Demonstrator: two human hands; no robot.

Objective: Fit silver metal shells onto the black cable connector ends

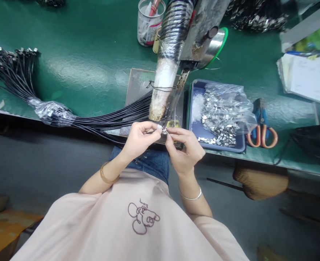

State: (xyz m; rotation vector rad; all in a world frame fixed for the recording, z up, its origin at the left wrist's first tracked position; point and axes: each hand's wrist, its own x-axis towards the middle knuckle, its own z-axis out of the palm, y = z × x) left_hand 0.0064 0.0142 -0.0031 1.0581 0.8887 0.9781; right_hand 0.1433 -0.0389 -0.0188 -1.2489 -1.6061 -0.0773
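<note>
My left hand (142, 137) is pinched, thumb against forefinger, at one side of a small shiny metal connector piece (164, 131). From the other side my right hand (185, 146) pinches the same piece between thumb and fingers. Exactly what the fingertips cover is hidden. Just beyond them hangs the pale, stained end of a plastic-wrapped duct (161, 90). A bundle of black cables (113, 117) runs from the left toward a board (138, 85) under the duct. To the right, a blue tray (240, 148) holds many small metal shells (225, 136) and a clear plastic bag (225, 94).
Orange-handled pliers (262, 136) lie right of the tray. A metal arm with a wire spool (216, 47) stands beside the duct. Behind are a clear cup (149, 30) and more connectors (257, 16). Papers (309, 78) lie at far right; a wooden stool (260, 181) is below.
</note>
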